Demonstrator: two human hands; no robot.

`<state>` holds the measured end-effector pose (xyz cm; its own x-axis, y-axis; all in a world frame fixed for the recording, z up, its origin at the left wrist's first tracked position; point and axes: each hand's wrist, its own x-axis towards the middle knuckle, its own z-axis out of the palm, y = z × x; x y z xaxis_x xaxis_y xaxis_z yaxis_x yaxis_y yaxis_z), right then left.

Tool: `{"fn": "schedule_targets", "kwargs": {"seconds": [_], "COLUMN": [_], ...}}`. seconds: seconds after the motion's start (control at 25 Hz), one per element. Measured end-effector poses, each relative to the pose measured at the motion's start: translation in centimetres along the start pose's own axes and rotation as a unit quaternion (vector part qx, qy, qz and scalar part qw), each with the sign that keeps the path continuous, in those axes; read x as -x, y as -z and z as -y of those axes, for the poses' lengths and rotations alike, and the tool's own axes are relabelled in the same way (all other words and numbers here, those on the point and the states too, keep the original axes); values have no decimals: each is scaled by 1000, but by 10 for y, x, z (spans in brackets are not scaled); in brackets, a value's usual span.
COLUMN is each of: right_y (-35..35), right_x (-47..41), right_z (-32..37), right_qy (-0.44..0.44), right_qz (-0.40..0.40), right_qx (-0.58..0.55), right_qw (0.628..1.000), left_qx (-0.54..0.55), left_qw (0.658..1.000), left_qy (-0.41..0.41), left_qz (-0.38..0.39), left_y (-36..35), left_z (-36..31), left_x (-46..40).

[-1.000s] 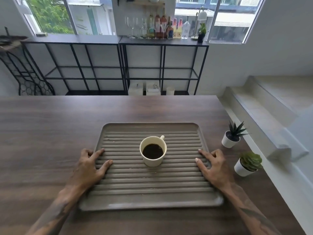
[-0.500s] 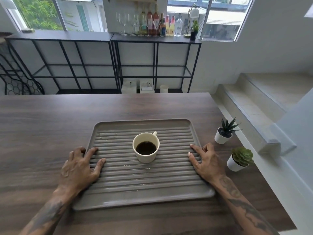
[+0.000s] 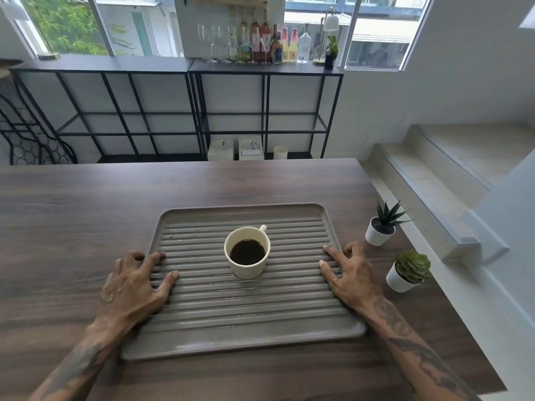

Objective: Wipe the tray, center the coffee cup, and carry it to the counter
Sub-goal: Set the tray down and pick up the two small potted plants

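Both hands gripping tray edges

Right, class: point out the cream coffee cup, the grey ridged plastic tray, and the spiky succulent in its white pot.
cream coffee cup [image 3: 249,270]: head view, front wall.
grey ridged plastic tray [image 3: 243,338]: head view, smooth near rim.
spiky succulent in its white pot [image 3: 375,234]: head view, pot wall.

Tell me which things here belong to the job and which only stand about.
For the job: tray, cup, left hand, right hand.

Standing about: two potted plants, bottles, glasses, lamp, boxes.
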<state>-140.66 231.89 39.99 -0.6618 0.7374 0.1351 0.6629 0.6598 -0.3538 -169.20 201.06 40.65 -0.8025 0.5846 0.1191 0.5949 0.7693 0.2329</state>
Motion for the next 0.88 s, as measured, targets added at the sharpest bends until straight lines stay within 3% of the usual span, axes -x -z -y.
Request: {"fn": "schedule_targets", "kwargs": {"seconds": [0.16, 0.28, 0.36, 0.56, 0.68, 0.8, 0.88], "right_y": [48, 101, 127, 151, 139, 120, 111], "right_x": [-17, -39, -48, -27, 7, 35, 45], "right_z": [19, 33, 36, 2, -43, -75, -82], "right_qy": [49, 74, 66, 20, -75, -156, -175], "right_qz": [-90, -172, -186, -193, -190, -109, -41], "right_qx": [4, -26, -46, -125, -194, -268, -285], "right_qw": [995, 982, 979, 973, 959, 945, 942], "left_qx": [98, 183, 229, 285, 276, 252, 232], "left_qw": [992, 970, 954, 935, 922, 901, 896], "left_qy": [-57, -133, -161, -212, -250, -266, -265], "left_qz": [-49, -94, -108, -8, 106, 231, 270], "left_y": [49, 95, 112, 92, 53, 9, -19], "left_z": [-35, -93, -138, -242, -301, -354, -379], "left_x": [-38, -77, -95, -113, -110, -96, -86]}}
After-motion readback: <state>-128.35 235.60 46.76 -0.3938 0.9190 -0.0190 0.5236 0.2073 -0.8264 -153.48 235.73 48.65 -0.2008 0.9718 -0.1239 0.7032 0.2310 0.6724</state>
